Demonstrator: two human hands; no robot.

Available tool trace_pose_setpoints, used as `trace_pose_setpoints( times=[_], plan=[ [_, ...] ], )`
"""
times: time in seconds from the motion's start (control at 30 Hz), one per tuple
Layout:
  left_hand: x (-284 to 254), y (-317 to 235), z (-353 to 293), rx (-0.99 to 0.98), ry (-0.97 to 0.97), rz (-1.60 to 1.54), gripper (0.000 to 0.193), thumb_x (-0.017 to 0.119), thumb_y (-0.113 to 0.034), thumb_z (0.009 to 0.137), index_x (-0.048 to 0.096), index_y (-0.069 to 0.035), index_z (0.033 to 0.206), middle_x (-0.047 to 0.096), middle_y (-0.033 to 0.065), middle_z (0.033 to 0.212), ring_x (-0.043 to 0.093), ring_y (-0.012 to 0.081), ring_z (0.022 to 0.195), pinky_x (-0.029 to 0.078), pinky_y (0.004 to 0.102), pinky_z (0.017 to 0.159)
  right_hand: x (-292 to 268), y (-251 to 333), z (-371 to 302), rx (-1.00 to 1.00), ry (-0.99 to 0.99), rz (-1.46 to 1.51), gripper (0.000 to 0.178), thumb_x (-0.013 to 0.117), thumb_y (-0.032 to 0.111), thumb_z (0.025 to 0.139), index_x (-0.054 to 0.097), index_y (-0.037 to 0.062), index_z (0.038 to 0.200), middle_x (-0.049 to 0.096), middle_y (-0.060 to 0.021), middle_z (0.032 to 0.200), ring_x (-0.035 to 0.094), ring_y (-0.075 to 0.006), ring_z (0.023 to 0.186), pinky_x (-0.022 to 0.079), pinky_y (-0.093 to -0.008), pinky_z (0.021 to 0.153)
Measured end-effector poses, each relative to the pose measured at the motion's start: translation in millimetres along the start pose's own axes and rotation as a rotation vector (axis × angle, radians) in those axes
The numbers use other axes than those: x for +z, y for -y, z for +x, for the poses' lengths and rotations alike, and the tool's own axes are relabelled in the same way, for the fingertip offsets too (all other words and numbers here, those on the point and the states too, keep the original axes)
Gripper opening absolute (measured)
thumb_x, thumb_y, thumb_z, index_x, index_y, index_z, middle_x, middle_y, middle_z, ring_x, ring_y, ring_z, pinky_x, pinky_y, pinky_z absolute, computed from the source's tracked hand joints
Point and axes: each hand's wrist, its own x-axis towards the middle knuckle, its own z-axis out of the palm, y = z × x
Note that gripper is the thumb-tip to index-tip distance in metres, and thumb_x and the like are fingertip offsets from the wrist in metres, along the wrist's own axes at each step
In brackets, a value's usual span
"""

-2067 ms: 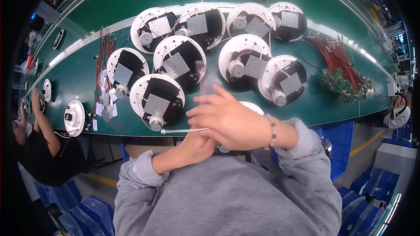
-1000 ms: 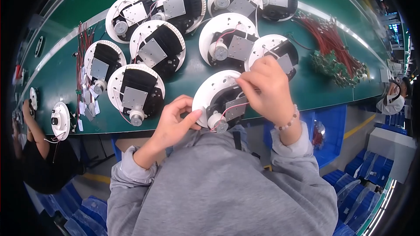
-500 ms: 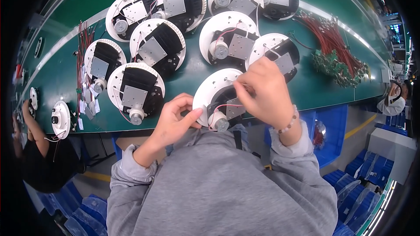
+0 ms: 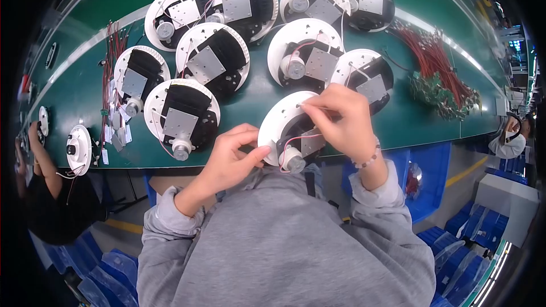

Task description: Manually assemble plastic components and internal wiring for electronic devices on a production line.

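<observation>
At the bench's near edge a white round housing [image 4: 277,121] stands tilted, with a silver motor [image 4: 294,162], a metal plate and a red-and-white wire pair [image 4: 300,136] on it. My left hand [image 4: 230,156] grips its left rim between thumb and fingers. Over its upper part my right hand [image 4: 341,116] is closed in a pinch, fingertips close to the small holes in the white face. Whatever lies between those fingertips is too small to make out. The right hand partly covers the housing's right side.
Several similar housings [image 4: 181,92] with motors and plates lie across the green bench [image 4: 242,108]. A bundle of red wires with green boards [image 4: 438,88] lies at right, more red wires [image 4: 115,51] at left. A co-worker's arm [image 4: 45,153] shows at far left, beside another white housing [image 4: 79,146].
My right hand's pinched fingertips have moved a little left and up across the housing's face. My left hand keeps its grip on the rim. The whole view has shifted slightly.
</observation>
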Motion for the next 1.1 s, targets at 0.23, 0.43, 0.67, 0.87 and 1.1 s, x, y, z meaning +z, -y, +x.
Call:
trace_pose_setpoints(
  times=[0.23, 0.43, 0.67, 0.87, 1.1],
  plan=[
    [4, -22, 15, 0.406, -0.24, 0.541, 0.026, 0.043, 0.006, 0.078, 0.055, 0.003, 0.102, 0.056, 0.0183, 0.094, 0.056, 0.0309, 0.082, 0.044, 0.0327, 0.073, 6, 5, -1, -0.056, 0.015, -0.048, 0.009, 0.065, -0.002, 0.065, 0.063, 0.0008, 0.073, 0.056, -0.0078, 0.064, 0.054, -0.015, 0.053, 0.041, -0.0226, 0.047],
    [-13, -36, 42, 0.199, 0.128, 0.337, 0.04, 0.045, 0.01, 0.072, 0.055, -0.001, 0.11, 0.057, 0.0122, 0.106, 0.053, 0.0066, 0.067, 0.043, 0.0201, 0.059, 4, 0, -5, -0.056, 0.026, -0.028, 0.008, 0.065, -0.003, 0.065, 0.062, 0.0008, 0.071, 0.056, -0.0076, 0.065, 0.055, -0.0145, 0.054, 0.041, -0.0228, 0.047],
    [-6, -18, 57, 0.035, 0.297, 0.113, 0.034, 0.047, 0.007, 0.079, 0.052, 0.004, 0.112, 0.061, 0.0082, 0.094, 0.055, 0.0068, 0.078, 0.045, 0.0208, 0.069, 10, 2, -17, -0.185, -0.104, 0.076, 0.013, 0.065, -0.005, 0.062, 0.059, 0.0028, 0.071, 0.054, -0.0077, 0.065, 0.052, -0.0174, 0.052, 0.039, -0.0238, 0.045],
    [-7, -7, 55, -0.027, 0.295, 0.067, 0.028, 0.056, 0.002, 0.077, 0.054, 0.009, 0.105, 0.061, 0.0101, 0.094, 0.057, 0.0106, 0.08, 0.048, 0.0226, 0.071, 11, -2, -20, -0.237, -0.093, 0.027, 0.013, 0.066, -0.003, 0.061, 0.059, 0.0033, 0.07, 0.052, -0.0068, 0.064, 0.049, -0.0172, 0.05, 0.038, -0.0254, 0.043],
    [5, 12, 53, 0.065, 0.249, -0.133, 0.017, 0.053, -0.003, 0.082, 0.053, 0.005, 0.097, 0.056, 0.0037, 0.089, 0.051, 0.0055, 0.077, 0.043, 0.02, 0.065, 8, -3, -16, -0.124, -0.008, 0.06, 0.01, 0.067, 0.0, 0.062, 0.06, 0.0044, 0.068, 0.055, -0.0054, 0.073, 0.052, -0.0159, 0.059, 0.04, -0.0249, 0.047]
  ],
)
